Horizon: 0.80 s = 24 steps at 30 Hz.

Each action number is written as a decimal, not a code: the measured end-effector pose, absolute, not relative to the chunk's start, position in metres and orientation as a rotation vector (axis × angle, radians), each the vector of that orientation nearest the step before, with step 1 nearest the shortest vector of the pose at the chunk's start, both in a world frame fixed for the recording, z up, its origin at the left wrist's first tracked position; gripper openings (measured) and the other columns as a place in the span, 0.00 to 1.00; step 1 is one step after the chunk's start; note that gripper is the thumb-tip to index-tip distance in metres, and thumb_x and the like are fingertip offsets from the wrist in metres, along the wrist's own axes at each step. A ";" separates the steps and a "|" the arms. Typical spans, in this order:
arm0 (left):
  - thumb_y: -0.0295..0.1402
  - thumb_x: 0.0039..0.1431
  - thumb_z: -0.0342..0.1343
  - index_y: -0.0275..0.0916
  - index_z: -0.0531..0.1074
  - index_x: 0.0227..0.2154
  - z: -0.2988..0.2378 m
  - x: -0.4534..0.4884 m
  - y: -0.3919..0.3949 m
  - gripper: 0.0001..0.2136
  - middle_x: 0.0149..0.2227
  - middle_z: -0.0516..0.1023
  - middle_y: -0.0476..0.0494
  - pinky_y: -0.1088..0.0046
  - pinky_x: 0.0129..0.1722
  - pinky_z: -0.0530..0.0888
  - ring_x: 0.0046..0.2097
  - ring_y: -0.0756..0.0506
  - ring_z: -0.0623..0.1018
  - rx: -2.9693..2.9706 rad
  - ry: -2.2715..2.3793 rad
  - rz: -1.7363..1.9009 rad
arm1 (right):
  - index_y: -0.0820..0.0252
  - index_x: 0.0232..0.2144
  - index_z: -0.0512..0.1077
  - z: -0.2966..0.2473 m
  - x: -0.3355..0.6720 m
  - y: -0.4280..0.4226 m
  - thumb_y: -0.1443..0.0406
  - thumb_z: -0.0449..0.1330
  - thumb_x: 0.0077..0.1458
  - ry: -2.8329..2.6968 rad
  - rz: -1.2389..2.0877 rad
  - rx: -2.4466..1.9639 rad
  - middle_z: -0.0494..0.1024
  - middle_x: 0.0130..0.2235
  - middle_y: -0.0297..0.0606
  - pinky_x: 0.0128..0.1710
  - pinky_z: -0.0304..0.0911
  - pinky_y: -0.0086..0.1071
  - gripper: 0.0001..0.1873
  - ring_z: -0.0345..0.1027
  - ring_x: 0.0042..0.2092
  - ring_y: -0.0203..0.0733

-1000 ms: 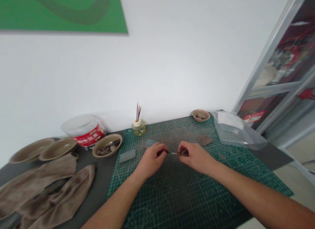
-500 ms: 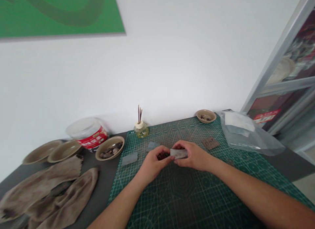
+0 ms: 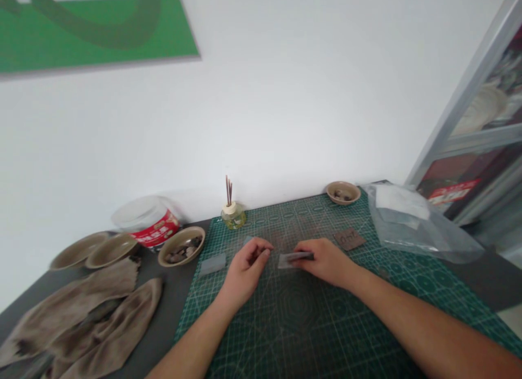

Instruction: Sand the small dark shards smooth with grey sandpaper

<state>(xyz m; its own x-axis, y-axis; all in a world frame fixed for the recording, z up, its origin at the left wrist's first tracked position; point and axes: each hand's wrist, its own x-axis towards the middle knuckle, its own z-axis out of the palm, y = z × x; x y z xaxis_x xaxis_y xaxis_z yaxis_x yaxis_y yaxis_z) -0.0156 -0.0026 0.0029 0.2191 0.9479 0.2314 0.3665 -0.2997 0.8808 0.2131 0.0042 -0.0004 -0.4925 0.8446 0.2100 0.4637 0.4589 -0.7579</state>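
Note:
Both my hands rest on a green cutting mat. My right hand presses a small grey sheet flat against the mat, fingers pinched on its right edge. My left hand lies just left of the sheet, fingers curled around something small that I cannot make out. A second grey sheet lies at the mat's left edge, and a brown sheet sits beyond my right hand.
A bowl of small stones, two shallow bowls and a plastic tub stand at the left. Brown cloths lie at front left. A reed diffuser, another small bowl and a plastic bag sit at the back.
My hands held the grey sheet between them above the mat. Now my right hand has laid it down on the mat and my left hand has drawn apart to the left.

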 end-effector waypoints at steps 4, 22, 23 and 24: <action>0.33 0.59 0.55 0.40 0.69 0.45 -0.003 -0.014 -0.001 0.11 0.30 0.66 0.52 0.75 0.34 0.66 0.32 0.49 0.68 1.759 1.268 1.126 | 0.58 0.30 0.76 -0.003 0.215 0.007 0.63 0.61 0.55 -2.129 0.786 -1.191 0.77 0.28 0.32 0.30 0.54 0.28 0.06 0.70 0.31 0.38; 0.32 0.55 0.57 0.39 0.72 0.38 -0.002 -0.012 0.000 0.08 0.31 0.70 0.50 0.74 0.34 0.68 0.33 0.49 0.70 1.789 1.235 1.013 | 0.59 0.26 0.70 -0.005 0.208 0.004 0.66 0.61 0.50 -2.134 0.650 -1.219 0.72 0.26 0.31 0.28 0.51 0.28 0.03 0.66 0.29 0.37; 0.32 0.55 0.58 0.39 0.72 0.38 -0.002 -0.012 0.000 0.08 0.30 0.69 0.50 0.74 0.34 0.68 0.33 0.49 0.70 1.781 1.231 1.012 | 0.59 0.26 0.70 -0.005 0.208 0.005 0.66 0.62 0.49 -2.128 0.664 -1.222 0.72 0.26 0.31 0.28 0.51 0.28 0.03 0.65 0.29 0.37; 0.33 0.55 0.58 0.39 0.72 0.39 -0.002 -0.013 0.001 0.08 0.30 0.69 0.51 0.74 0.34 0.68 0.32 0.49 0.70 1.770 1.233 1.021 | 0.59 0.25 0.70 -0.006 0.209 0.005 0.67 0.62 0.48 -2.141 0.675 -1.221 0.71 0.26 0.30 0.28 0.51 0.28 0.04 0.65 0.29 0.37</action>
<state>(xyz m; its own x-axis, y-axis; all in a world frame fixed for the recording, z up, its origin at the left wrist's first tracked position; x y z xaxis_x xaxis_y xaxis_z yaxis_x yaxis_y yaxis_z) -0.0126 0.0007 -0.0022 0.2222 0.9555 0.1940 0.3690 -0.2666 0.8904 0.2088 0.0053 -0.0056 -0.4146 0.8798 0.2324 0.5877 0.4538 -0.6699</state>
